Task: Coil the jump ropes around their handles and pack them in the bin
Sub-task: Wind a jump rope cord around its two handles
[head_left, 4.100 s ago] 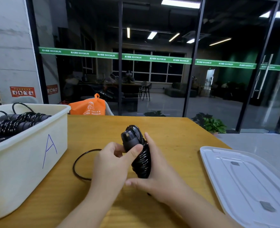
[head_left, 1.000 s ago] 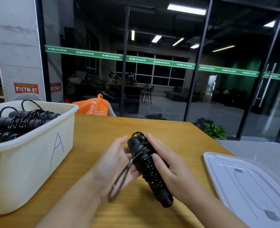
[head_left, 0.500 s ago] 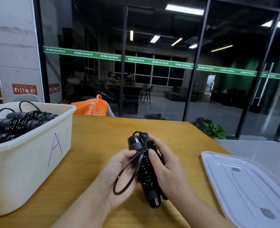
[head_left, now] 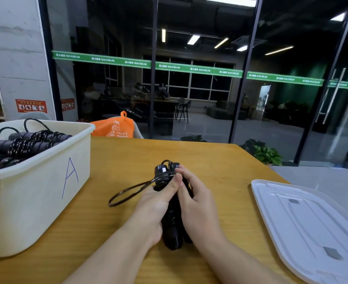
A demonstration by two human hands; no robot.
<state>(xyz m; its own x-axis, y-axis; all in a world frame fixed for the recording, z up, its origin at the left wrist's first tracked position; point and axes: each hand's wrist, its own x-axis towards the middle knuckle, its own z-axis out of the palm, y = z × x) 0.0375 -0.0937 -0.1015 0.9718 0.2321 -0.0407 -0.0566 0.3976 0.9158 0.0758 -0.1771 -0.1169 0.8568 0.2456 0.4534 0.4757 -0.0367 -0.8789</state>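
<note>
— Where's the jump rope?
— Above the bench, clamped between both hands: left hand and right hand each curl round the coiled handles, a loose loop sticking out left.
— Any writing?
— A blue "A" on the bin; "MAXIMUM" along the green strip.

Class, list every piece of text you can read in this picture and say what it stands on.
"A": handwritten in blue on the white bin.
"MAXIMUM": repeated along the green strip on the glass wall; characters beside it unreadable.
Orange bag: print too blurred.
Red wall sign: too small.
</note>
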